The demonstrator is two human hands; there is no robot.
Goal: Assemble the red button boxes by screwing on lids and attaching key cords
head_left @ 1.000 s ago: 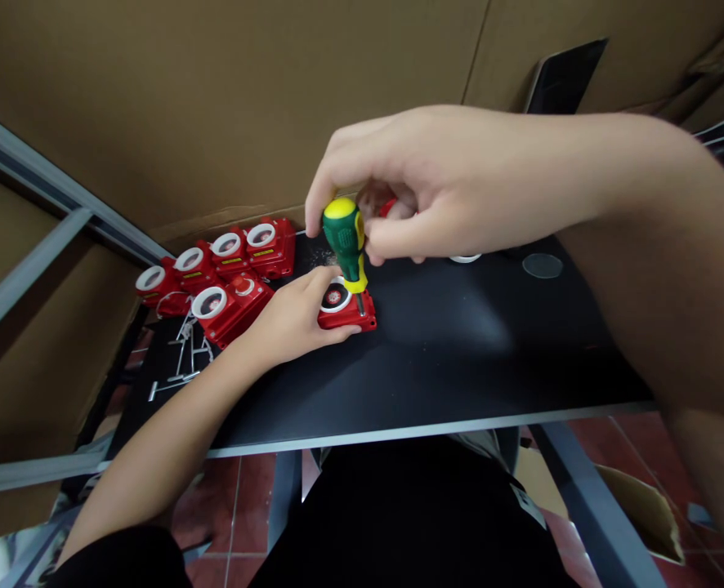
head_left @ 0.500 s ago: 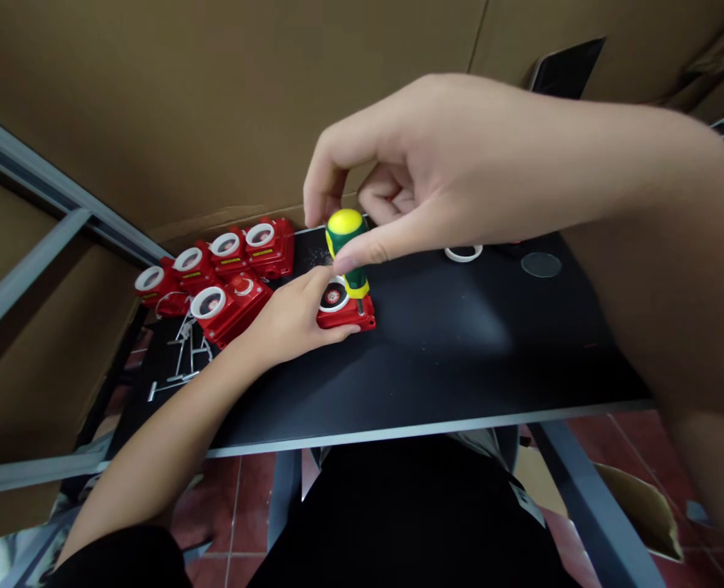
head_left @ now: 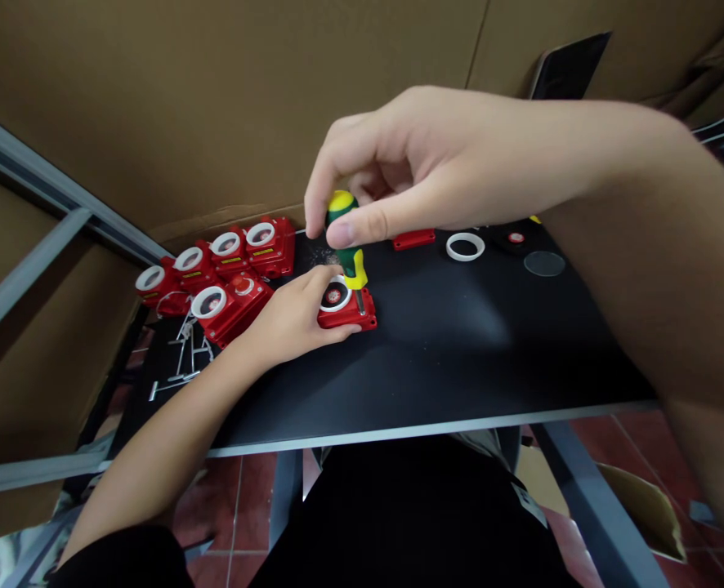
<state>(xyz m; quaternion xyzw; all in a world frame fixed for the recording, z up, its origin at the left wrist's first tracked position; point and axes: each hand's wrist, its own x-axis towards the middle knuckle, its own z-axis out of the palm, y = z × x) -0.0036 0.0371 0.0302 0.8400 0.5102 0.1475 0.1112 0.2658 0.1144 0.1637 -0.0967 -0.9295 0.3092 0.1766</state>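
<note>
A red box (head_left: 367, 315) with a white ring around a dark round face lies on the black table. My left hand (head_left: 294, 317) grips it from the left, thumb along the near side and fingers on the far side. Above it, my right hand (head_left: 392, 175) pinches a green and yellow screwdriver (head_left: 350, 263) between thumb and forefinger. The screwdriver stands nearly upright, its shaft coming down at the box's right part, next to the white ring. Whether the tip sits in a screw is too small to tell.
Several similar red boxes (head_left: 270, 249) stand at the left rear, beside metal T-shaped rods (head_left: 181, 359). Behind my right hand lie another red part (head_left: 413, 238), a white ring (head_left: 465, 247) and a clear disc (head_left: 544, 264). A cardboard wall (head_left: 245, 98) rises behind the table (head_left: 435, 367).
My right hand has turned and shifted slightly, and the screwdriver handle has rotated and leans a little more to the left. My left hand and the red box stay in place.
</note>
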